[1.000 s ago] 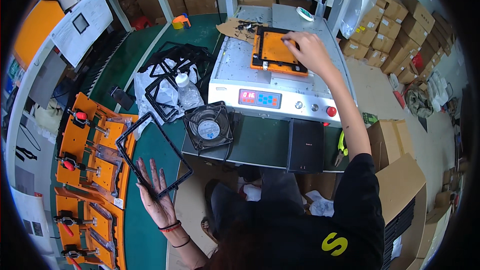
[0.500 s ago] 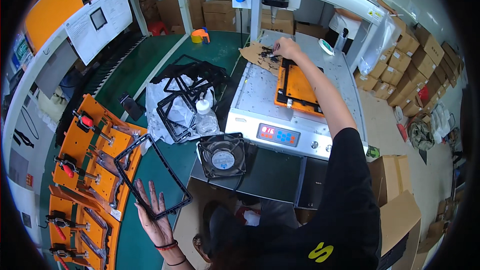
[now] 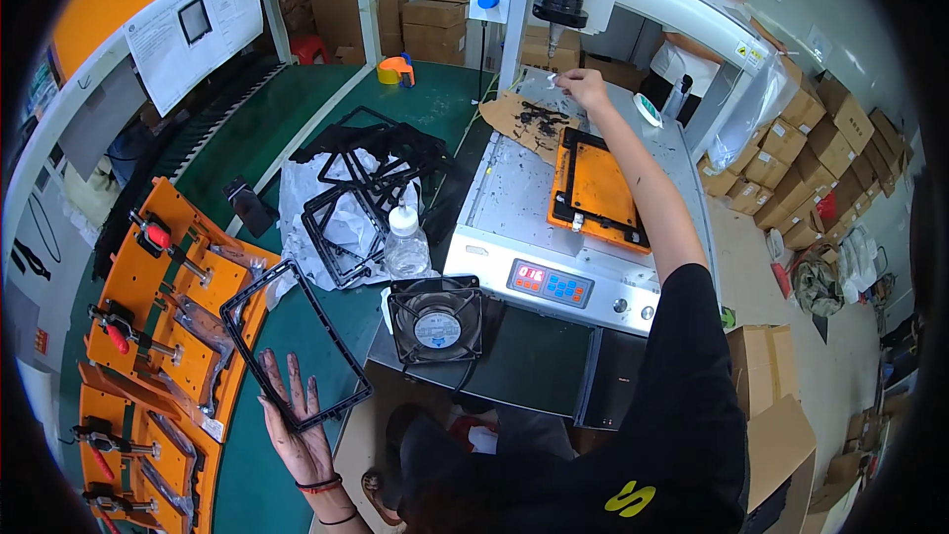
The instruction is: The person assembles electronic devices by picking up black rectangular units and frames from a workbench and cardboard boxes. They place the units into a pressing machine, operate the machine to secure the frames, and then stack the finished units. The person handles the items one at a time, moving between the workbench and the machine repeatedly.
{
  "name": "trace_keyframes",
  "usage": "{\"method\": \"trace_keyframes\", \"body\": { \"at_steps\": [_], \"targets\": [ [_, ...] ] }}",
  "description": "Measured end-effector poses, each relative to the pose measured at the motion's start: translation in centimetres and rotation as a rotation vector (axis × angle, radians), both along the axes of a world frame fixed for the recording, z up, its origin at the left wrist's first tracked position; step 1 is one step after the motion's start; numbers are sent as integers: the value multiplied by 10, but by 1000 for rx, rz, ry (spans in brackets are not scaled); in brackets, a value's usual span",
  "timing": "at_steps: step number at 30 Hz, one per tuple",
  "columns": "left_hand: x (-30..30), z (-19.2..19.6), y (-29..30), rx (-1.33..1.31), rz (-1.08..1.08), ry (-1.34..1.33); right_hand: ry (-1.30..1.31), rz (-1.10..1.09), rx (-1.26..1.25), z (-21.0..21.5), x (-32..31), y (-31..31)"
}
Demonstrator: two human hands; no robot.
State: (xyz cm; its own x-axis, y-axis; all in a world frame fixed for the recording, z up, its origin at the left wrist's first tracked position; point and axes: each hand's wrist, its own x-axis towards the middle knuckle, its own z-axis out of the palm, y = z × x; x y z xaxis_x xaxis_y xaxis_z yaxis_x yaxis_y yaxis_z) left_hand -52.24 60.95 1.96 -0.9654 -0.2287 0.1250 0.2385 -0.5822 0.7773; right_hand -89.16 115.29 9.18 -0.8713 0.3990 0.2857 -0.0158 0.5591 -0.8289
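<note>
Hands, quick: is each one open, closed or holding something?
Left hand: holding a black rectangular frame, fingers extended.
Right hand: closed, apparently pinching a small white item, too small to identify.

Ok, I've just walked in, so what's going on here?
Someone's left hand holds up a black frame. The right hand, stretched out over the machine bed, pinches a small pale thing, too tiny to identify. Nearby, black scraps lie on brown cardboard, and an orange plate rests on the bed.
</note>
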Motion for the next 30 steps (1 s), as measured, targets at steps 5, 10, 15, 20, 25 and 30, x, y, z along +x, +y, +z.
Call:
{"method": "trace_keyframes", "body": {
  "at_steps": [5, 10, 15, 20, 25, 30],
  "targets": [
    [3, 1, -2, 30, 25, -2, 54, 19, -32, 24, 16, -24],
    [3, -4, -5, 54, 40, 1, 90, 114, -123, 32, 26, -33],
    [4, -8, -6, 71, 40, 7, 73, 170, -172, 28, 28, -29],
    [6, -10, -8, 71, 42, 21, 53, 230, -144, 28, 34, -36],
    [7, -10, -9, 78, 43, 25, 8, 170, -140, 24, 37, -34],
    [7, -12, -9, 70, 36, 35, 39, 103, -139, 21, 33, -29]
  ]
}}
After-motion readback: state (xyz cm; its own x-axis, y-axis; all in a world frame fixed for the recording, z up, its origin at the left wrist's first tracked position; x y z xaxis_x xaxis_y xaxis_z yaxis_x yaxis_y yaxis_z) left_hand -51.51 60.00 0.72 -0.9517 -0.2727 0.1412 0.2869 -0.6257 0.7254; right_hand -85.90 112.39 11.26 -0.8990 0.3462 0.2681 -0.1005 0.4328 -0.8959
